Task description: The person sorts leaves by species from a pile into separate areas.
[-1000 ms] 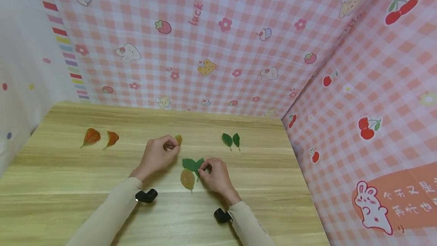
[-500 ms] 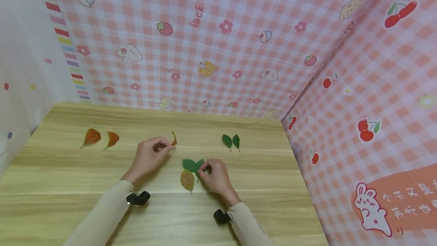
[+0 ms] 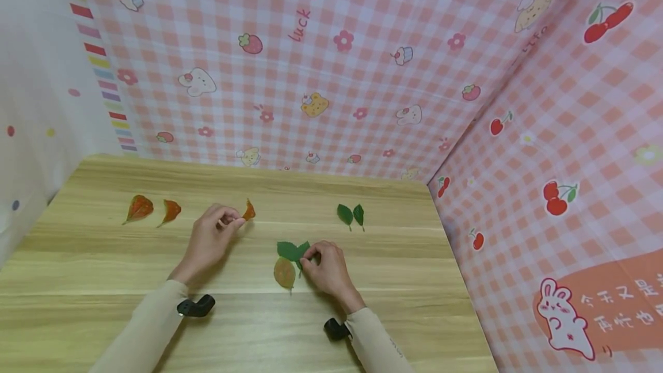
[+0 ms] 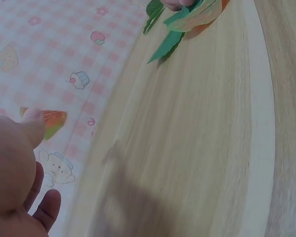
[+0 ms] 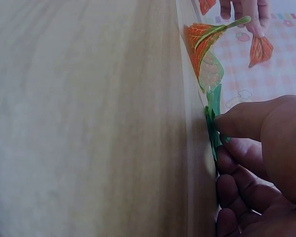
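Observation:
My left hand [image 3: 209, 236] pinches a small orange leaf [image 3: 250, 210] between thumb and fingertip, toward the back of the table. The left wrist view shows that leaf orange and green past the thumb. Nearer the middle, my right hand [image 3: 328, 269] pinches a green leaf [image 5: 213, 106] in a small cluster. That cluster has toothed green leaves [image 3: 287, 250] at its top and a yellowish-brown leaf [image 3: 284, 272] below them, stem pointing toward me. The right fingertips hide part of the greenery.
At the back left lie a broad orange-red leaf [image 3: 140, 208] and a narrower orange one [image 3: 171, 210]. Two dark green leaves, one wider [image 3: 345, 214] and one slim [image 3: 358, 216], lie back right. Pink checked cloth [image 3: 290, 73] stands behind the wooden table [image 3: 404, 281].
My left hand has moved left with the orange leaf, away from the cluster, and the leaf has turned in its fingers. My right hand has stayed at the green leaves.

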### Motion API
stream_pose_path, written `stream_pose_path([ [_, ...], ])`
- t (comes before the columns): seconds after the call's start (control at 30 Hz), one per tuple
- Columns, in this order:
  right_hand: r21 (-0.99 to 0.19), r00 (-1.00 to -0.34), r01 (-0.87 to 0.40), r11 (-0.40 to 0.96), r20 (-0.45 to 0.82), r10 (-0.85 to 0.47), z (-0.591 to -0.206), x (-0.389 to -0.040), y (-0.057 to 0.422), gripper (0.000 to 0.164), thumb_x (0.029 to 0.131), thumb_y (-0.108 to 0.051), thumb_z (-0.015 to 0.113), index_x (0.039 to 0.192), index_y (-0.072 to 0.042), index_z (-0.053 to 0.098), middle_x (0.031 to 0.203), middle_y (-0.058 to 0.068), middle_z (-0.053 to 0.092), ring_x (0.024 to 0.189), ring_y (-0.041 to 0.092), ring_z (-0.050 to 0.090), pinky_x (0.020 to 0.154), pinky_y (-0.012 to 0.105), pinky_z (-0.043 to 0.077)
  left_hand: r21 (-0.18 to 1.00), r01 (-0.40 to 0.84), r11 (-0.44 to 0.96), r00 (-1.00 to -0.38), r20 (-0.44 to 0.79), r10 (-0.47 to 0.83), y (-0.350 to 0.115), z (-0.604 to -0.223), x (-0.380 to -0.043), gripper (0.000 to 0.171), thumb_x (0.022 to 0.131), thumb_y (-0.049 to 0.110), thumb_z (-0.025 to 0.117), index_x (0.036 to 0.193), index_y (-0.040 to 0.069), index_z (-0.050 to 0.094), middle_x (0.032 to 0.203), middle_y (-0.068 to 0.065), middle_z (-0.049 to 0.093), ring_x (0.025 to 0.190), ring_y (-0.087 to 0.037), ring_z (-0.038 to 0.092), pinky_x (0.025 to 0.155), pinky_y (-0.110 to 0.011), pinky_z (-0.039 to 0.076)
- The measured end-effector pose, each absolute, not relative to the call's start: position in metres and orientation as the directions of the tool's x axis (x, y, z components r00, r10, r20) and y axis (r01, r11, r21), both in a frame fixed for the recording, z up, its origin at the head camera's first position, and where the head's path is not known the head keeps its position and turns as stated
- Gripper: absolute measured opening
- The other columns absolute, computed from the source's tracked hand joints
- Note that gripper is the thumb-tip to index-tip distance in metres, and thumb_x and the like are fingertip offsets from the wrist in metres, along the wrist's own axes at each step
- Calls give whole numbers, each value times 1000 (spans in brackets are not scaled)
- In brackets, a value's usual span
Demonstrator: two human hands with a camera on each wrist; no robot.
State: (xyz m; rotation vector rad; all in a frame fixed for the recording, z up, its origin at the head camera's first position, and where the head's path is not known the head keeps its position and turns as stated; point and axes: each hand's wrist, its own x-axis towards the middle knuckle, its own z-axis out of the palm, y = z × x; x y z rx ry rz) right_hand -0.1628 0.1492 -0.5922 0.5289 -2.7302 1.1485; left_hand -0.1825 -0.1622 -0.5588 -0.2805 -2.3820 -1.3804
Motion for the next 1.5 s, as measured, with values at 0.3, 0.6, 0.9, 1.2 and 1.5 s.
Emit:
stream_pose_path([
  [0.3, -659, -914, -406, 633, 296, -279, -617, -172, 155, 10, 97, -17, 88, 90, -15, 80, 93, 0, 80, 87, 11, 63, 78, 30, 48, 793, 339, 506, -909, 414, -42, -173, -558, -179, 7, 104, 5, 80, 105, 3, 74, 95, -11, 74, 88, -2, 58, 76, -10, 47],
  [0.6, -645, -895, -445, 621, 333, -295, -607, -169, 153, 10, 99, -15, 84, 90, -13, 81, 90, 2, 79, 81, 11, 57, 74, 28, 44, 802, 311, 510, -896, 426, -124, -180, -560, -174, 16, 100, 1, 84, 115, -2, 82, 99, -16, 78, 84, 3, 57, 73, -8, 46],
  [0.9, -642, -892, -452, 620, 346, -292, -606, -169, 153, 10, 99, -15, 84, 89, -12, 81, 87, 1, 78, 78, 12, 55, 73, 27, 42, 836, 263, 483, -895, 398, -202, -186, -558, -170, 11, 103, 6, 83, 112, 0, 85, 111, -17, 77, 87, 3, 58, 75, -8, 47],
  [1.2, -676, -922, -387, 626, 278, -270, -585, -161, 148, 9, 94, -9, 87, 88, -10, 80, 88, 3, 78, 80, 8, 54, 75, 26, 44, 850, 219, 479, -892, 373, -256, -194, -562, -166, 14, 103, 8, 83, 113, -2, 84, 108, -17, 77, 88, 7, 59, 77, -5, 47],
  [1.5, -677, -946, -322, 662, 205, -251, -576, -158, 145, 9, 96, -9, 87, 88, -10, 81, 91, 5, 79, 82, 11, 55, 80, 28, 45, 847, 182, 499, -893, 355, -277, -205, -567, -160, 15, 105, 10, 82, 115, -1, 83, 108, -20, 80, 86, 10, 58, 76, -4, 46],
])
